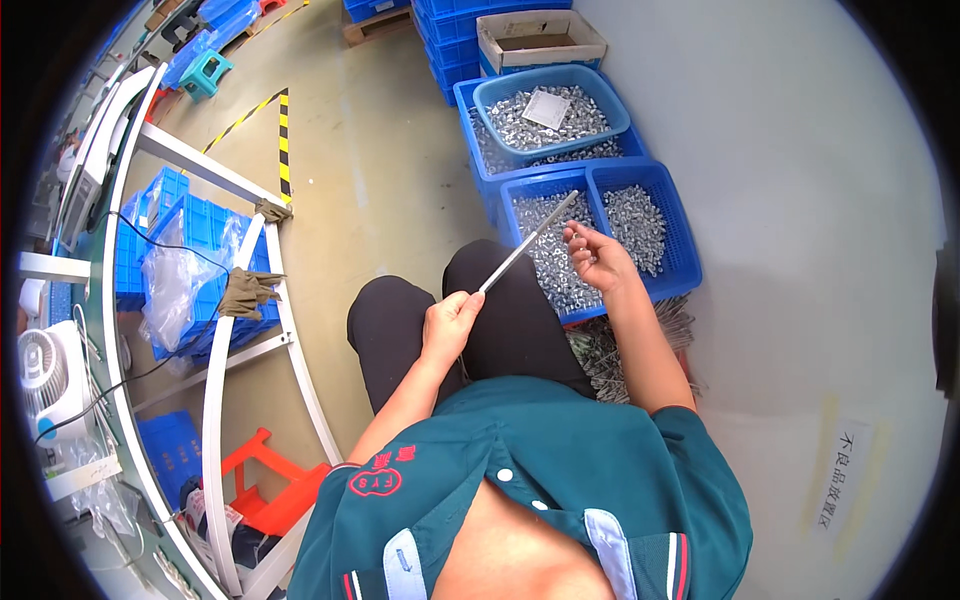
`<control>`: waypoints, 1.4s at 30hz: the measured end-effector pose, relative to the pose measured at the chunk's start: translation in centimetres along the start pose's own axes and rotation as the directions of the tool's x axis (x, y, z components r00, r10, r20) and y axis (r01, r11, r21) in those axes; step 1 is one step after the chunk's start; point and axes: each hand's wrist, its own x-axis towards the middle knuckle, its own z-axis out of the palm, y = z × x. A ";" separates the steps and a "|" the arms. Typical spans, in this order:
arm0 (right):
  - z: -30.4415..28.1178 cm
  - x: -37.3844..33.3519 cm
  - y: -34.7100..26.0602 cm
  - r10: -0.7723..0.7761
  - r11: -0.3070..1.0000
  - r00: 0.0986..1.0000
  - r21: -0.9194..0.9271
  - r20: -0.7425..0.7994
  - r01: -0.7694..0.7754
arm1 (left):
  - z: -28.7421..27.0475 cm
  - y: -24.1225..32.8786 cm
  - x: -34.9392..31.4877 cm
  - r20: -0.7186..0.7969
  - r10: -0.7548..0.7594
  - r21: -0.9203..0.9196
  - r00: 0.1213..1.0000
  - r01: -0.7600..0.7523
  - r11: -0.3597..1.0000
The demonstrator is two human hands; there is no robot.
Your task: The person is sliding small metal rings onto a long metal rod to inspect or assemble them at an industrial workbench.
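Note:
My left hand (450, 325) is closed round the lower end of a thin, straight metal rod (515, 254), which slants up and away to the right. Just right of the rod's upper part is my right hand (598, 260), palm partly turned up and fingers curled in. Something small and shiny seems to sit among those fingers, too small to name. Under both the rod tip and my right hand stands a blue divided basket (688, 262). Small silvery metal fittings (636, 228) fill its two compartments. The rod does not visibly touch the right hand.
Behind the basket, a light blue tub (612, 104) of similar fittings rests in a larger blue crate. Many thin metal pieces (607, 362) lie by my right thigh. A white-framed workbench (215, 430) runs along the left, with blue crates and a red stool (280, 490) beneath. A wall borders the right.

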 end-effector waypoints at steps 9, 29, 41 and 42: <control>1.0 0.1 -0.1 -0.029 0.995 0.998 -0.089 0.064 0.035 | -0.3 0.7 -0.4 -0.010 0.007 0.057 1.000 -0.006 0.998; 3.0 -0.4 -2.5 -0.122 0.978 0.974 -0.142 0.191 0.150 | -0.1 1.0 -0.7 -0.027 0.065 0.170 0.998 -0.060 0.984; 5.9 -2.0 -3.8 -0.112 0.751 0.969 -0.620 0.220 0.227 | -0.1 1.0 -0.6 -0.016 0.080 0.185 0.997 -0.076 0.980; 6.4 -2.2 -4.1 -0.111 0.751 0.969 -0.620 0.219 0.226 | -0.1 1.1 -0.7 -0.022 0.082 0.174 0.996 -0.077 0.982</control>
